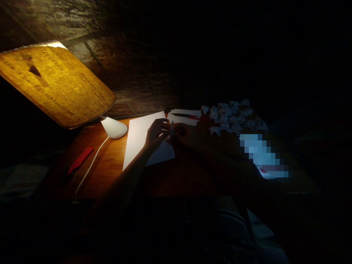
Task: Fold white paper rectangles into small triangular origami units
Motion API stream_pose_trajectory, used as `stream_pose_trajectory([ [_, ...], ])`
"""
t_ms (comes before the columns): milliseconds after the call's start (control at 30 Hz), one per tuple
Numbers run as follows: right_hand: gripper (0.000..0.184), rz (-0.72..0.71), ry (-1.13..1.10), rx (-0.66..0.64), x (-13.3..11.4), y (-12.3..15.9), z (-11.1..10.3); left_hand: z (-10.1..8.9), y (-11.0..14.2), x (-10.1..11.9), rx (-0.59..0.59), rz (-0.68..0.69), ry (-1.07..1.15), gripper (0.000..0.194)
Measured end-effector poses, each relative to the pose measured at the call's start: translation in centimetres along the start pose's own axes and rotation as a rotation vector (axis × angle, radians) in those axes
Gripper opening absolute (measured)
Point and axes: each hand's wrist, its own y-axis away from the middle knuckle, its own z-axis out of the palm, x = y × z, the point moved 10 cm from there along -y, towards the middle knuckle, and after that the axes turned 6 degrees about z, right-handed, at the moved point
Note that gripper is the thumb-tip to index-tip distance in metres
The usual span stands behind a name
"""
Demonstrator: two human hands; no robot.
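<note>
My left hand is over a white sheet of paper, with its fingers bent and the tips drawn in around a small piece of folded paper. My right hand meets it from the other side, in deep shadow, its fingers closed at the same small piece. The fold's exact shape is too small and dark to make out. Behind the hands, a knife-like tool with a red handle lies across more white paper. Many small folded paper shapes are heaped to the right.
At the left stands a lamp with a printed yellow shade, a white base and a white cord. A long red object lies on the wooden table beside the cord. A lit, blurred-out screen is at the right.
</note>
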Motion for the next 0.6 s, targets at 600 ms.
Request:
stream_pose_trajectory([
  [600, 0.024, -0.044, 0.111, 0.031, -1.4, 0.8, -0.5, -0.3, 0.1, -0.1, 0.011, -0.08, -0.1, 0.037],
])
